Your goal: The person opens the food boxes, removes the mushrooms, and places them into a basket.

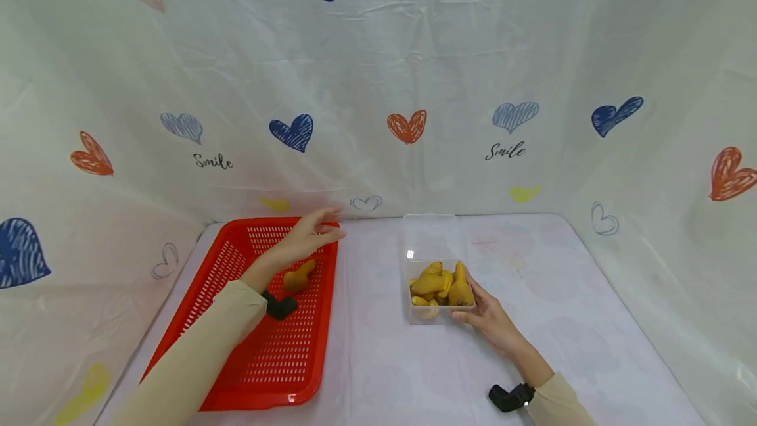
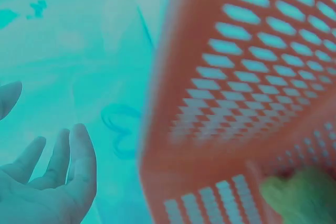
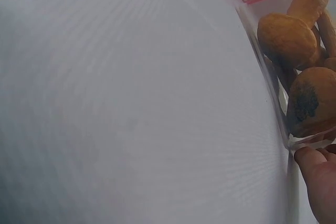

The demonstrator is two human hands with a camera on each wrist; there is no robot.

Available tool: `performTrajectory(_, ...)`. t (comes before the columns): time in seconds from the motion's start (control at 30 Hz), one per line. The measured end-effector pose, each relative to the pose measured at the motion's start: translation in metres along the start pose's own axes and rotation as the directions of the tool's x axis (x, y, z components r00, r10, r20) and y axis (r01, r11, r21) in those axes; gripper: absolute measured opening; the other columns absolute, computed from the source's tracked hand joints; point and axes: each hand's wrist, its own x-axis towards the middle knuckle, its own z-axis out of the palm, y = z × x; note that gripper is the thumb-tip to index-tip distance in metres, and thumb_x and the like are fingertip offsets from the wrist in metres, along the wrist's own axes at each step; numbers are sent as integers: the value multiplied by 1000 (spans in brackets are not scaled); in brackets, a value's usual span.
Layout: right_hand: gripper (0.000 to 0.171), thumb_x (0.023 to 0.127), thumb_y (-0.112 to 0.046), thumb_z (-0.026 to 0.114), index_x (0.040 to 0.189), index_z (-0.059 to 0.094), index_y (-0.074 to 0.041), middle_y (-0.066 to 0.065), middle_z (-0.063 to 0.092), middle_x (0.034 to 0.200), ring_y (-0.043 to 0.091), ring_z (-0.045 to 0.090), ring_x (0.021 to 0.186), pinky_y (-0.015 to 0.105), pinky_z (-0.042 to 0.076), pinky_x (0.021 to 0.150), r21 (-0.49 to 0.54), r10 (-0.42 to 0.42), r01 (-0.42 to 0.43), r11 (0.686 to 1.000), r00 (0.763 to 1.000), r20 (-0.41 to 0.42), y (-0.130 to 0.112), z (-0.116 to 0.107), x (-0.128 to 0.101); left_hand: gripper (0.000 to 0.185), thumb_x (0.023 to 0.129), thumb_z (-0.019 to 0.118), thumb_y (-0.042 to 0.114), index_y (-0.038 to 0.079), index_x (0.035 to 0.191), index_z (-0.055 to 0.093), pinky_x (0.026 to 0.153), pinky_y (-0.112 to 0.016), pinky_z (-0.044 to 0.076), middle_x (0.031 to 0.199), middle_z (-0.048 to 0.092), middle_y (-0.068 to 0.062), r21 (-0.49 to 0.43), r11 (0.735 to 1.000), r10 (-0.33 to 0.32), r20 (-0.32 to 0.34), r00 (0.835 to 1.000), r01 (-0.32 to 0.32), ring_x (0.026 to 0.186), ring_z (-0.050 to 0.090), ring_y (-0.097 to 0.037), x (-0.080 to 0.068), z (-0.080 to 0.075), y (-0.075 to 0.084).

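Note:
A clear plastic box (image 1: pixel 427 318) stands on the table, filled with several yellow-brown gourd-shaped pieces (image 1: pixel 430 283). Its clear lid (image 1: pixel 430 236) is raised at the back. My right hand (image 1: pixel 489 322) grips the box at its right front corner, thumb at the front and fingers along the side. In the right wrist view one piece (image 3: pixel 310 100) has a dark patch. My left hand (image 1: pixel 311 234) hovers over the far right part of a red basket (image 1: pixel 322 347), fingers apart and holding nothing. Inside the basket lies a single gourd-shaped piece (image 1: pixel 298 279), below that hand.
The white table (image 1: pixel 532 360) carries the basket on the left and the box right of the middle. A white curtain (image 1: pixel 355 71) with printed hearts hangs behind the table and at both sides. Black wrist cameras (image 1: pixel 510 398) sit on both wrists.

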Motion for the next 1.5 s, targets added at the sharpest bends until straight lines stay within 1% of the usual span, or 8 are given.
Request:
performTrajectory(0.13, 96, 89, 6, 69, 161, 9, -15, 8, -3, 166, 29, -1, 149, 26, 45, 102, 1, 4, -4, 1000, 1000, -2, -1, 0, 0, 62, 99, 64, 24, 12, 153, 37, 103, -54, 45, 149, 43, -20, 13, 999, 42, 33, 999, -43, 132, 46, -38, 7, 12, 12)
performTrajectory(0.27, 97, 89, 6, 70, 161, 9, -15, 9, -4, 166, 32, -5, 149, 25, 43, 103, 2, 5, -5, 1000, 1000, -6, -2, 0, 0, 62, 99, 64, 21, 10, 153, 36, 104, -54, 44, 146, 48, -19, -1, 998, 67, 66, 996, -67, 130, 49, -37, 15, 26, 22)
performTrajectory(0.6, 96, 90, 6, 69, 161, 9, -17, 8, -5, 166, 30, -3, 149, 28, 47, 100, 2, 8, -8, 1000, 1000, -4, 0, -2, 0, 63, 95, 70, 23, 10, 151, 42, 99, -43, 50, 140, 55, -12, -4, 1000, 12, 124, 992, -11, 123, 56, -31, 36, 82, 44)
performTrajectory(0.77, 94, 91, 4, 69, 161, 11, -19, 7, -4, 166, 30, -4, 150, 23, 43, 102, 2, 20, -20, 1000, 1000, -17, 0, -1, -1, 62, 93, 73, 22, 12, 148, 46, 97, -39, 52, 138, 56, -12, -18, 1000, 14, 166, 986, -11, 120, 57, -28, 43, 107, 52)
performTrajectory(1.13, 92, 92, 6, 66, 161, 11, -18, 9, 0, 167, -3, 28, 139, 30, 50, 97, 1, -17, 17, 1000, 1000, 7, 0, -2, 1, 67, 90, 77, 16, 11, 149, 45, 98, -34, 51, 140, 54, -14, -45, 996, 85, 263, 961, -75, 123, 56, -30, 52, 155, 51)
performTrajectory(1.23, 91, 92, 6, 66, 161, 12, -20, 9, 0, 167, 2, 27, 141, 29, 48, 99, 1, -14, 14, 1000, 1000, 10, 0, -2, 0, 68, 88, 78, 14, 11, 148, 46, 98, -32, 50, 141, 53, -15, -61, 994, 102, 276, 956, -88, 125, 54, -33, 53, 165, 48)
performTrajectory(1.4, 91, 92, 5, 66, 161, 13, -21, 9, 0, 167, 22, 16, 148, 28, 47, 101, -2, -1, 1, 1000, 1000, 1, -1, -2, 0, 73, 85, 81, 10, 10, 148, 45, 97, -31, 51, 144, 48, -16, -93, 990, 125, 292, 948, -102, 125, 54, -33, 53, 181, 43)
performTrajectory(1.5, 91, 92, 6, 66, 161, 12, -20, 9, -2, 167, 21, 21, 147, 30, 49, 98, 10, -4, 4, 1000, 1000, 10, -1, -1, 0, 75, 84, 81, 8, 9, 149, 44, 99, -33, 50, 147, 45, -17, -105, 989, 127, 298, 946, -100, 126, 53, -31, 52, 189, 40)
